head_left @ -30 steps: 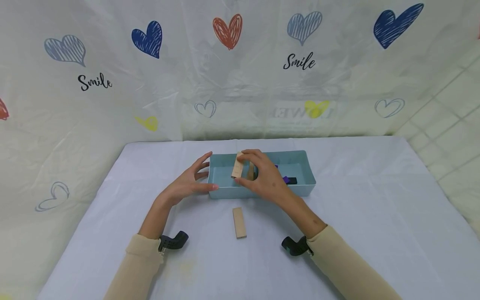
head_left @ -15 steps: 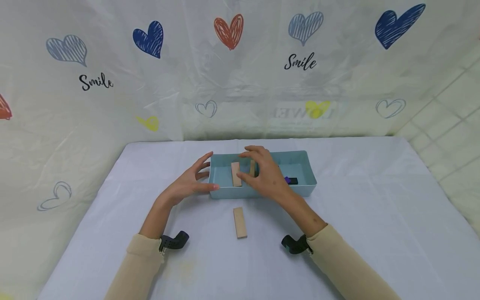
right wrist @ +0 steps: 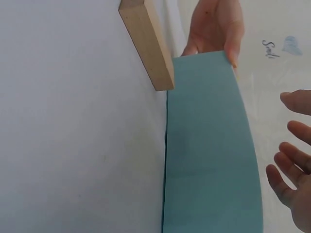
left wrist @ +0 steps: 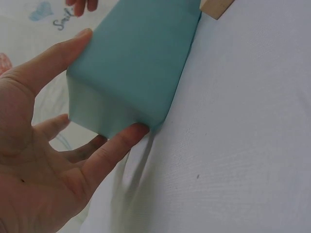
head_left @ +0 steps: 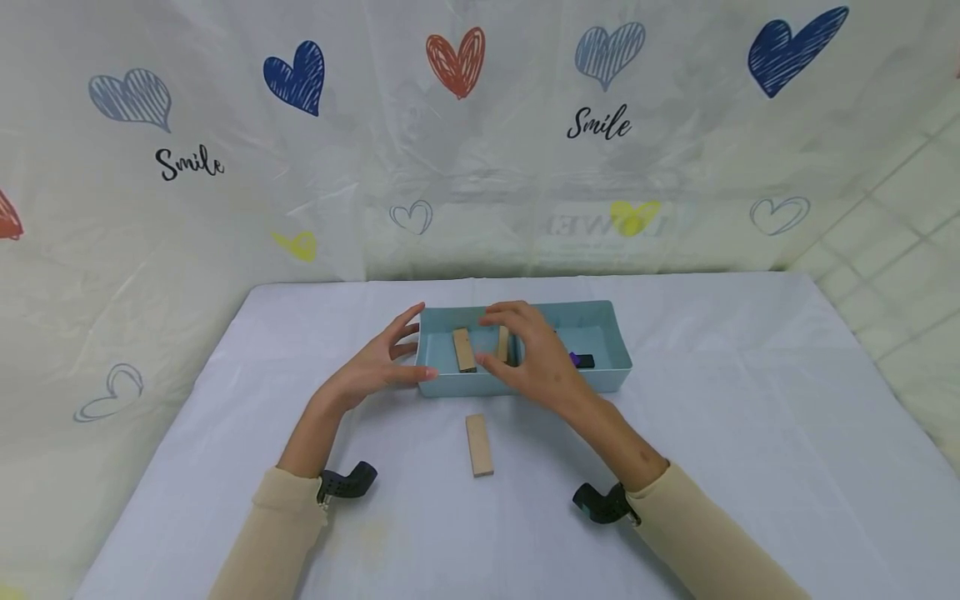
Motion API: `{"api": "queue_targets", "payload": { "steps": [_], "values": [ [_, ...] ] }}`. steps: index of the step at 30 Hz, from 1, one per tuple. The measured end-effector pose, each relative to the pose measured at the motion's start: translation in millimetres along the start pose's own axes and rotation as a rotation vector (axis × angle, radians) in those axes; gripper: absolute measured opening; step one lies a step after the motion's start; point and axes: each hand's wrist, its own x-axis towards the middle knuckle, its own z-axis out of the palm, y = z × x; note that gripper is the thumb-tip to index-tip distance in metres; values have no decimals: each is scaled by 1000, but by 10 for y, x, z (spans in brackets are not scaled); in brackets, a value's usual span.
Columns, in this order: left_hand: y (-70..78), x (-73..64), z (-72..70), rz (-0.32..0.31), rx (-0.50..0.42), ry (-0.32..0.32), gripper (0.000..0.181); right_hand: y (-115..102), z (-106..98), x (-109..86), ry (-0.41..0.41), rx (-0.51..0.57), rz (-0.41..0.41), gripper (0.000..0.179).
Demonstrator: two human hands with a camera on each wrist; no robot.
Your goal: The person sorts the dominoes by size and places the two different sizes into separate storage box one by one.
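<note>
A light-blue rectangular box (head_left: 525, 383) stands on the table. My left hand (head_left: 371, 362) spans its left end, thumb at the front corner and the other fingers spread along the end wall; the left wrist view shows the fingers (left wrist: 114, 153) fairly straight against it. Above the box's middle is my right hand (head_left: 536, 354), thumb and fingers apart with nothing between them. One wooden block (head_left: 464, 350) lies inside, left of the right thumb. A second wooden block (head_left: 503, 343) shows in part behind that hand. On the cloth in front lies another wooden block (head_left: 479, 445).
A small purple and black item (head_left: 582, 361) lies in the box's right part, partly hidden by the right hand. White cloth (head_left: 750, 433) covers the table, and a sheet printed with hearts (head_left: 456, 62) hangs behind it.
My right hand has let go of a wooden block, which now lies in the box's left part, tilted slightly differently. The left hand has stayed in place.
</note>
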Motion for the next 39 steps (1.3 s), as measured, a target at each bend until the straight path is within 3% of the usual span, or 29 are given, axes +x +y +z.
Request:
{"api": "queue_targets", "payload": {
  "steps": [9, 21, 39],
  "values": [
    [-2, -5, -4, 1, -2, 0, 101, -102, -9, -162, -14, 9, -55, 38],
    [-5, 3, -5, 12, -1, 4, 101, -209, -10, -336, -73, 26, -21, 41],
    [-14, -5, -3, 12, -14, 8, 102, -200, 28, -456, -127, 34, -55, 36]
  ]
}}
